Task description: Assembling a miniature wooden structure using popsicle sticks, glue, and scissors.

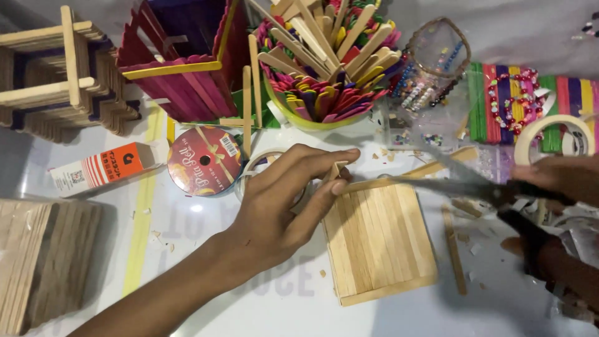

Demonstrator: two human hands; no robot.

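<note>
Head view. The left hand (281, 206) pinches one end of a plain wooden stick (399, 178) between thumb and forefinger, fingers closed on it, just above the near-left corner of a square panel of glued sticks (377, 243) lying flat on the white table (249, 293). The stick runs rightward along the panel's far edge; its far end is lost behind the blades. The right hand (555, 187), at the frame's right edge and partly cut off, is wrapped around the dark handles of a pair of scissors (474, 184); the blades are motion-blurred, so whether they are parted or meeting on the stick cannot be told.

Behind the left hand a roll of tape (268, 162) is mostly hidden. Further back stand a bowl of coloured sticks (324, 68), a red and purple stick box (181, 62), a ribbon spool (204, 161) and a small orange and white carton (103, 168). A stick tower (56, 75) and a stack of stick panels (43, 262) are cropped at the left. Beads (515, 100) lie on coloured sticks at upper right.
</note>
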